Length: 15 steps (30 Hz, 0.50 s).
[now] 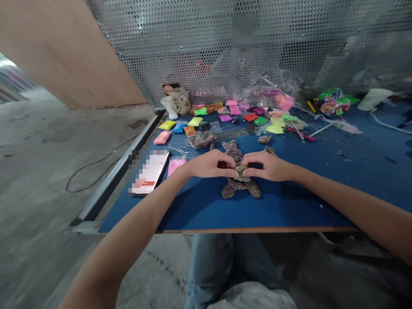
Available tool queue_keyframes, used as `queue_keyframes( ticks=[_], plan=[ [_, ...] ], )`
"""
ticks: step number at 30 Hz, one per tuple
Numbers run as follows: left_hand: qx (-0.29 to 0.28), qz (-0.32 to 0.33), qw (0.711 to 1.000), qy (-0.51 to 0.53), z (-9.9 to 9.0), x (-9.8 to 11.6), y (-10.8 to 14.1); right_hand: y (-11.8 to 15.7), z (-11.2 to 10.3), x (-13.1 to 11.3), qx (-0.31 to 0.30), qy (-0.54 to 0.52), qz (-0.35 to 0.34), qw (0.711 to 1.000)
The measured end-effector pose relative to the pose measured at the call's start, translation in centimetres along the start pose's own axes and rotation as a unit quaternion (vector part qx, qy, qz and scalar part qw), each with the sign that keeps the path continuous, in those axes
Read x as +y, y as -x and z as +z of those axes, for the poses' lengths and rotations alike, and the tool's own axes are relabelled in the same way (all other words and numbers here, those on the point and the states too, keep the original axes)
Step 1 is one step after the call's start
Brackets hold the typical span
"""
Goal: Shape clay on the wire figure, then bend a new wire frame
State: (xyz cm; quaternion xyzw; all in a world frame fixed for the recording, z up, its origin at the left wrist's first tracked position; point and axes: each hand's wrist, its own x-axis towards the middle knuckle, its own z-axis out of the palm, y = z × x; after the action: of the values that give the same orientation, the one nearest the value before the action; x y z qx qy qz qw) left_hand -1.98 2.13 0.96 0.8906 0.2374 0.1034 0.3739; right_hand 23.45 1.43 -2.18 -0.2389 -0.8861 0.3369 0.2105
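One lumpy, clay-like piece (241, 173) is pinched by fingertips (233, 173) of left hand (215, 164) and right hand (269, 166), over a mottled figure (238, 185), centre frame.

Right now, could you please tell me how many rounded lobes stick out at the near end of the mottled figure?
2: the left lobe, nearer the left hand, and the right lobe, nearer the right hand; neither is hidden.

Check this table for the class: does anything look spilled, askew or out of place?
Nothing looks plainly spilled or damaged. Slightly untidy: beyond and left of the mottled figure, the thin wires fan out at different angles instead of lying neatly together, and small dark scraps lie loose on the right of the blue tabletop.
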Motion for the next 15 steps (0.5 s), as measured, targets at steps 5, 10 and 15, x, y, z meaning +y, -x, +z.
queue_keyframes(
  ticks=[5, 10, 15],
  plan=[
    [0.005, -0.005, 1.000, -0.009, 0.1, -0.2, 0.0, 0.2, -0.3, 0.3, -0.052, 0.004, 0.020, 0.998],
    [-0.018, -0.016, 1.000, -0.005, 0.1, -1.0, -0.1, 0.2, -0.1, 0.3, -0.058, 0.042, 0.011, 0.997],
    [-0.032, -0.015, 0.999, -0.022, 0.1, -1.2, -0.2, 0.2, -0.3, 0.5, -0.068, 0.080, -0.028, 0.994]
  ],
)
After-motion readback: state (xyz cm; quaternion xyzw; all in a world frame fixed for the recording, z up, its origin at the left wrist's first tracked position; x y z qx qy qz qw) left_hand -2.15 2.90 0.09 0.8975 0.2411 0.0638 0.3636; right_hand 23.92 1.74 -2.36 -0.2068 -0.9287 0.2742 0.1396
